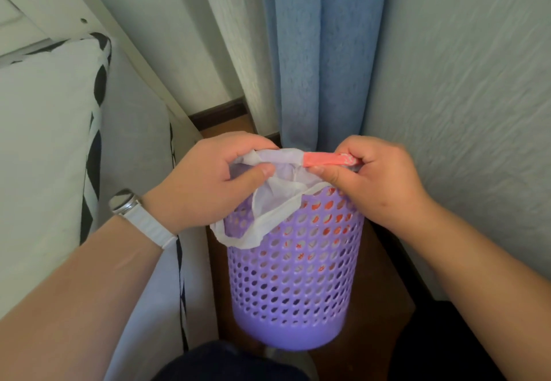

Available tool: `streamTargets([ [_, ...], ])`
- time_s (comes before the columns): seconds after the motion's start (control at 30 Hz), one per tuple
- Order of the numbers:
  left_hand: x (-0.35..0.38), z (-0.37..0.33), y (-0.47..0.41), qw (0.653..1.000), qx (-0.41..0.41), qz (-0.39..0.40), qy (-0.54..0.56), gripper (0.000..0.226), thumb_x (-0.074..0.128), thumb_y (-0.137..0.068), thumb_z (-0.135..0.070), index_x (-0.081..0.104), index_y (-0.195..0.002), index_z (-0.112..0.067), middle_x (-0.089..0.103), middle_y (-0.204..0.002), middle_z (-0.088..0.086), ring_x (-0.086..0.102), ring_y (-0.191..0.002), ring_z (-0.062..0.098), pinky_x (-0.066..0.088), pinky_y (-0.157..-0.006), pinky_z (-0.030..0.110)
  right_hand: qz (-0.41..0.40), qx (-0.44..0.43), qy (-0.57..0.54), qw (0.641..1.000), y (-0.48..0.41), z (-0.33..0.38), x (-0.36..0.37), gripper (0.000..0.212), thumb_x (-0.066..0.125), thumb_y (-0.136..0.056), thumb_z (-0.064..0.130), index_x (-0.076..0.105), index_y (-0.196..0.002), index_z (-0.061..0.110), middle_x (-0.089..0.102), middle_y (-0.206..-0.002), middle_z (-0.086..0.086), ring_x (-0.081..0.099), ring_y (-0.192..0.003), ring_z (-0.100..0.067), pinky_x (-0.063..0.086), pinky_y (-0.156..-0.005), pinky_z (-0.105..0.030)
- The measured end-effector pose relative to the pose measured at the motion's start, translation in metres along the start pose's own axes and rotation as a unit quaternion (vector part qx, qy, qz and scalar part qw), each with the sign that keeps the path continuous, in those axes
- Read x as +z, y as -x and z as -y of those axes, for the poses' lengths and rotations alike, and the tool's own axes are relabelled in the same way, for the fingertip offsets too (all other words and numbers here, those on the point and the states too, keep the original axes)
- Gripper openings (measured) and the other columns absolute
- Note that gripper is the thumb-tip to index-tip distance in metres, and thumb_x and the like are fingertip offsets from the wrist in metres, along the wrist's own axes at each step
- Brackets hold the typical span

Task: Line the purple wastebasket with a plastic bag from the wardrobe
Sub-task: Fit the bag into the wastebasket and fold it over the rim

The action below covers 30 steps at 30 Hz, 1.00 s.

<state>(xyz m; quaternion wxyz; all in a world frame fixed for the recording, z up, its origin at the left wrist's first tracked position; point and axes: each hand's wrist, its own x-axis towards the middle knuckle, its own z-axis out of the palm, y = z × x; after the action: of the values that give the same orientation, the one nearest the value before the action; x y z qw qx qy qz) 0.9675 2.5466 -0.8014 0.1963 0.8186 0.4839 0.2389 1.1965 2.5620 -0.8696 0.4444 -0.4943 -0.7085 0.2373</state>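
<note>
The purple wastebasket (295, 273) is a perforated plastic bin standing upright on the dark wooden floor. A white plastic bag (268, 198) with a red band (323, 160) along its top edge hangs inside it. On the near left side the bag's edge is folded over the rim. My left hand (208, 181), with a white watch on the wrist, pinches the bag's edge above the left of the rim. Above the far right of the rim, my right hand (378, 178) grips the red band. Both hands hide the rim's far part.
A bed with white bedding and a black-and-white patterned cover (95, 148) stands close on the left. A blue curtain (325, 61) hangs just behind the bin, beside pale curtains (465, 112). The bin sits in a narrow floor gap (384, 336).
</note>
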Motion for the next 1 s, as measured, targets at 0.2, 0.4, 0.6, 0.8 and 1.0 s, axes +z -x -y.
streamTargets([
  [0.2,0.002,0.002,-0.001,1.0,-0.015,-0.02,-0.016,0.02,0.049,-0.087,-0.033,0.064,-0.086,-0.019,0.061,-0.074,-0.006,0.055,-0.07,0.005,0.038,-0.061,0.013,0.025,0.012,-0.029,0.999,0.001,0.003,0.003,0.049,0.061,-0.071,0.064,0.057,-0.066,0.015,0.053,-0.055,0.002,0.048,-0.055,-0.012,0.039,-0.052,-0.033],
  [0.4,-0.001,0.004,-0.003,0.997,-0.028,-0.071,-0.013,0.016,0.05,-0.09,-0.02,0.06,-0.078,-0.015,0.06,-0.07,0.001,0.054,-0.065,0.012,0.041,-0.057,0.025,0.015,-0.014,-0.088,0.996,-0.002,0.0,-0.002,0.023,0.06,-0.081,0.046,0.064,-0.085,0.023,0.062,-0.079,0.008,0.056,-0.073,-0.002,0.044,-0.068,-0.02],
  [0.6,-0.001,0.002,-0.002,0.997,-0.049,-0.057,0.028,0.016,0.052,-0.09,-0.022,0.062,-0.081,-0.013,0.062,-0.072,0.007,0.055,-0.065,0.016,0.043,-0.057,0.029,-0.055,0.014,-0.08,0.995,-0.001,-0.003,0.0,0.02,0.058,-0.08,0.045,0.054,-0.077,0.026,0.052,-0.072,0.011,0.047,-0.068,0.001,0.037,-0.065,-0.021],
  [0.8,-0.005,-0.012,-0.002,0.998,0.047,-0.021,-0.023,0.035,0.056,-0.086,-0.032,0.065,-0.113,-0.012,0.068,-0.105,-0.004,0.061,-0.097,0.006,0.045,-0.086,0.019,-0.063,-0.038,-0.024,0.997,-0.001,0.005,0.003,0.017,0.061,-0.079,0.043,0.052,-0.079,0.028,0.047,-0.072,0.014,0.048,-0.072,-0.011,0.037,-0.067,-0.029],
  [1.0,0.017,-0.017,-0.006,0.983,0.093,-0.011,-0.157,0.031,0.053,-0.092,-0.04,0.066,-0.112,-0.02,0.069,-0.097,-0.006,0.063,-0.089,0.015,0.048,-0.076,0.037,-0.025,-0.063,-0.002,0.998,0.004,0.016,0.014,0.015,0.061,-0.077,0.042,0.053,-0.08,0.03,0.05,-0.076,0.015,0.049,-0.076,-0.011,0.043,-0.071,-0.039],
])
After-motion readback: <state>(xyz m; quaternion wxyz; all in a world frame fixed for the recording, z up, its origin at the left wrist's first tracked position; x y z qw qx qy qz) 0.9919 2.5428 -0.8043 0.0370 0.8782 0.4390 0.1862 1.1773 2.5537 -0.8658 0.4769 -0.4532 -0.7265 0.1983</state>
